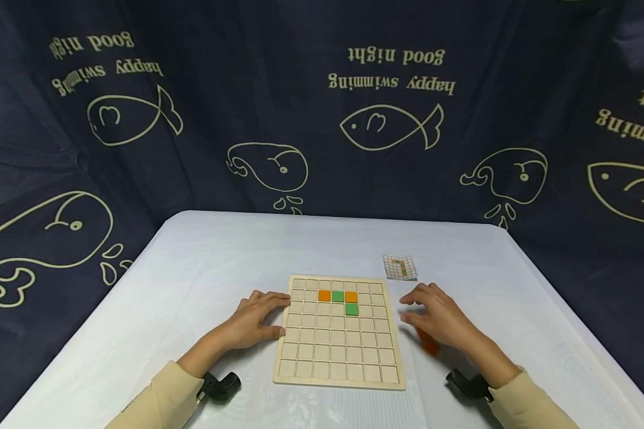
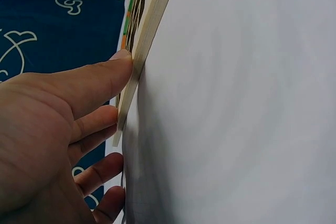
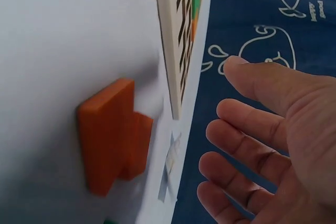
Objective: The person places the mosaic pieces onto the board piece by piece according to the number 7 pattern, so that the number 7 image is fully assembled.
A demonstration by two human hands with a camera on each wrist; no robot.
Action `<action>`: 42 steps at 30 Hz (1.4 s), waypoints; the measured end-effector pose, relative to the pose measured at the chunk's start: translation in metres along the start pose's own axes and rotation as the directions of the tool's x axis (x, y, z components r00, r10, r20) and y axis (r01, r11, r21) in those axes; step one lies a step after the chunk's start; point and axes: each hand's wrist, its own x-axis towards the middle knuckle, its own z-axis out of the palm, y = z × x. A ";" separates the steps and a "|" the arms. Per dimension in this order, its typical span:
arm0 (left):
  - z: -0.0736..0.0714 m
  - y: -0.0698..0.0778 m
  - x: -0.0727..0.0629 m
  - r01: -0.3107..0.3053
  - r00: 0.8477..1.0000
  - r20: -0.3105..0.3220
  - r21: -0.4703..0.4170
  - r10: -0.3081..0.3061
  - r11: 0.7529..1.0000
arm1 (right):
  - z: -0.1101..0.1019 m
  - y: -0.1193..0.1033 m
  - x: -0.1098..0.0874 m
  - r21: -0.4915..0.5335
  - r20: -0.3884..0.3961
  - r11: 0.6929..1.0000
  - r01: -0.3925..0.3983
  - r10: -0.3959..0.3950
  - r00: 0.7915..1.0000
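A wooden grid board [image 1: 339, 339] lies on the table between the two hands. In its upper rows sit an orange tile [image 1: 324, 295], a green tile [image 1: 337, 296], another orange tile [image 1: 351, 297] and, just below that one, a second green tile [image 1: 351, 309]. My left hand [image 1: 252, 322] touches the board's left edge with thumb and fingertips. To the right of the board, my right hand [image 1: 440, 316] hovers with fingers loosely bent and nothing between them. Below it lie loose orange tiles [image 3: 107, 135], partly hidden by the hand in the head view.
A small card [image 1: 399, 267] with a printed grid pattern lies beyond the board's upper right corner. White cloth [image 1: 220, 256] covers the table. A dark curtain [image 1: 311, 107] with fish and whale drawings hangs behind. A bit of dark green [image 3: 110, 222] shows near the orange tiles.
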 end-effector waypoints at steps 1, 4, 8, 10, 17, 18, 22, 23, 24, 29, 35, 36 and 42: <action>0.000 0.000 0.000 -0.001 1.000 0.000 0.000 0.001 1.000 | 0.000 0.001 -0.001 0.002 0.004 1.000 -0.002 0.002 1.000; 0.000 0.000 0.000 -0.002 1.000 -0.001 0.000 0.002 1.000 | -0.002 0.004 -0.005 0.004 0.014 1.000 -0.021 0.021 1.000; 0.000 0.000 0.000 -0.001 1.000 -0.003 0.000 0.001 1.000 | -0.005 0.009 -0.008 0.001 0.024 0.999 -0.041 0.041 0.999; 0.000 0.000 0.000 0.002 1.000 -0.002 -0.002 -0.002 1.000 | -0.006 0.012 -0.010 -0.002 0.027 0.999 -0.042 0.042 0.999; 0.000 0.000 0.000 -0.001 1.000 0.001 -0.004 0.001 1.000 | -0.011 0.023 -0.019 -0.018 0.047 1.000 -0.024 0.025 0.999; -0.001 0.001 0.000 -0.001 1.000 0.001 -0.005 0.001 1.000 | -0.011 0.024 -0.020 -0.019 0.045 1.000 -0.019 0.020 0.999; 0.000 0.001 0.000 0.003 1.000 0.001 -0.007 -0.003 1.000 | -0.012 0.029 -0.025 -0.028 0.045 1.000 0.001 0.001 0.999; 0.000 0.001 0.000 0.004 1.000 0.002 -0.007 -0.004 1.000 | -0.012 0.031 -0.026 -0.030 0.050 1.000 0.002 0.000 0.999; 0.000 0.001 0.000 0.005 1.000 0.002 -0.005 -0.005 1.000 | -0.012 0.032 -0.027 -0.031 0.057 1.000 0.000 0.002 0.998; 0.000 0.000 0.000 0.006 1.000 0.002 -0.003 -0.006 1.000 | -0.013 0.037 -0.031 -0.031 0.092 0.999 -0.012 0.015 0.996; 0.001 0.000 0.000 0.005 1.000 0.004 -0.002 -0.005 1.000 | -0.013 0.043 -0.035 -0.048 0.090 0.999 -0.006 0.010 0.996; 0.001 0.000 0.000 0.004 1.000 0.005 -0.002 -0.004 1.000 | -0.012 0.044 -0.036 -0.051 0.086 0.999 -0.005 0.009 0.996; 0.000 0.001 0.000 0.003 1.000 0.003 0.001 -0.003 1.000 | -0.011 0.047 -0.037 -0.065 0.102 0.998 -0.013 0.020 0.995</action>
